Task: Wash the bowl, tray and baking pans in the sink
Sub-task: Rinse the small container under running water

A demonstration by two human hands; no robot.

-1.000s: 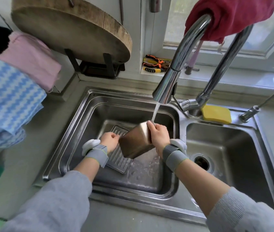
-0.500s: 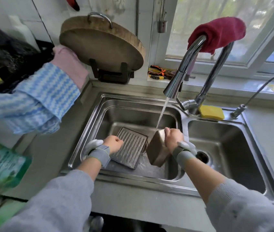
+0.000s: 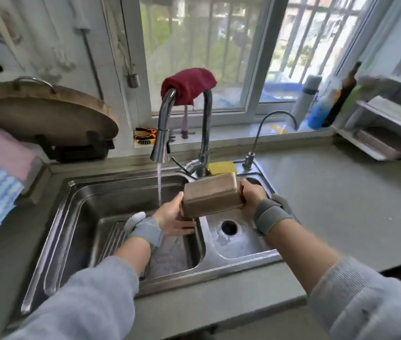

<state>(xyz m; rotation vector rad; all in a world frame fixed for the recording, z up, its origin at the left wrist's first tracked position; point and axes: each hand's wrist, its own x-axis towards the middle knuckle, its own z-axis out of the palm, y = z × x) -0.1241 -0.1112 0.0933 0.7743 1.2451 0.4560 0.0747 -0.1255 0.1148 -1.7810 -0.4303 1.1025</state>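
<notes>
Two hands hold a brown loaf pan (image 3: 211, 194) bottom-up above the divider between the two basins of the steel sink (image 3: 55, 231). The right hand (image 3: 252, 196) grasps the pan's right end, fingers curled round its edge. The left hand (image 3: 173, 217) lies against the pan's left end and underside with its fingers stretched out flat beneath it, not curled. Both wrists wear grey straps. Water (image 3: 159, 182) runs from the tap (image 3: 161, 133) into the left basin, just left of the pan and apart from it. A ribbed tray (image 3: 113, 238) lies on the floor of the left basin, partly hidden by the left forearm. A dark red cloth (image 3: 189, 84) hangs over the tap's arch, and a yellow sponge (image 3: 221, 167) sits behind the pan by the tap's base. A round wooden chopping board (image 3: 45, 116) stands on the left.
</notes>
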